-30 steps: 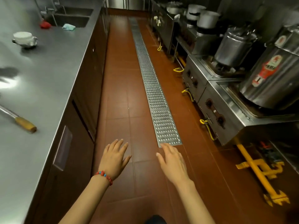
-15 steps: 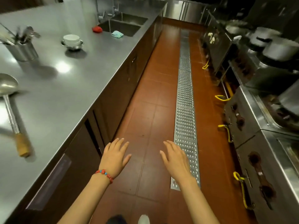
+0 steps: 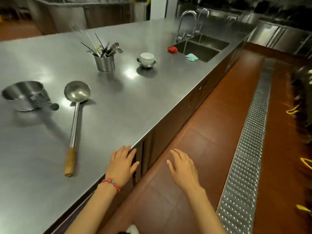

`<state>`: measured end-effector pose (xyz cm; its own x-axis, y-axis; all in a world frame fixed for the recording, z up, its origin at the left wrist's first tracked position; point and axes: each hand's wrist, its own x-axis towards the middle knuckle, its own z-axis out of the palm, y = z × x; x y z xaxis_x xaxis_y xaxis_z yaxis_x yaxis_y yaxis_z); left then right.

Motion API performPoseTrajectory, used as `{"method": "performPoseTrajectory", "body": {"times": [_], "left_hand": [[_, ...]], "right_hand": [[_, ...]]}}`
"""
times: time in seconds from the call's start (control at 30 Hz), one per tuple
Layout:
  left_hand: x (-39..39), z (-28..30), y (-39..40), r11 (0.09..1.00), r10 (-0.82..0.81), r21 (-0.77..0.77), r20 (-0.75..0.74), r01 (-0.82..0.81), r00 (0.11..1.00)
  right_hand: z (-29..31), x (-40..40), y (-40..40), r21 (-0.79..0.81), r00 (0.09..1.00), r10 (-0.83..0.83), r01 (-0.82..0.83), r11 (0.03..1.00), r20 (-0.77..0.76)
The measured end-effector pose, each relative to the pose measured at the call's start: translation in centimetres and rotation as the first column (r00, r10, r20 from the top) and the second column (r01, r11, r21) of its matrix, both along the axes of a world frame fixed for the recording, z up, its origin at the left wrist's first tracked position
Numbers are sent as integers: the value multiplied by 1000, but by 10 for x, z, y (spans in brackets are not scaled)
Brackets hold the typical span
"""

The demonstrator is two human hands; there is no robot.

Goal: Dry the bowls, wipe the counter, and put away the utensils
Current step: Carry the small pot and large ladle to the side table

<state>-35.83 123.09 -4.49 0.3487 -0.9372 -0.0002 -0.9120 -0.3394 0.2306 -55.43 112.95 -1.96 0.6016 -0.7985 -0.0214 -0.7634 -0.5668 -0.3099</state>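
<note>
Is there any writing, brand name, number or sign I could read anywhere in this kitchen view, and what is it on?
None can be read.
The counter, ladle, pot, utensil holder and stacked bowls show bare metal or plain white, with no labels.
The red cloth and blue cloth by the sink are plain.
The far shelves and right edge are too dark and blurred to tell.

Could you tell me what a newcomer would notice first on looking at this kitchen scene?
Probably the long ladle with a wooden handle, lying on the steel counter beside a steel pot. Behind them stand a utensil holder and stacked bowls, with two cloths by the sink. Both empty hands, left hand and right hand, are at the counter's near edge.
</note>
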Motion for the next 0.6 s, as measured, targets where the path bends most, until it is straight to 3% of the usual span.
{"method": "performPoseTrajectory", "body": {"times": [0.1,0.33,0.6], "left_hand": [[39,9,-4,991,97,-96,-4,-97,995],[102,8,16,946,323,-22,11,-322,946],[146,-6,36,801,598,-23,-18,-599,801]], "right_hand": [[5,51,-20,-8,996,82,-81,997,27],[-3,150,-36,44,946,322,-323,945,34],[-14,244,-53,72,818,573,-576,814,55]]}}
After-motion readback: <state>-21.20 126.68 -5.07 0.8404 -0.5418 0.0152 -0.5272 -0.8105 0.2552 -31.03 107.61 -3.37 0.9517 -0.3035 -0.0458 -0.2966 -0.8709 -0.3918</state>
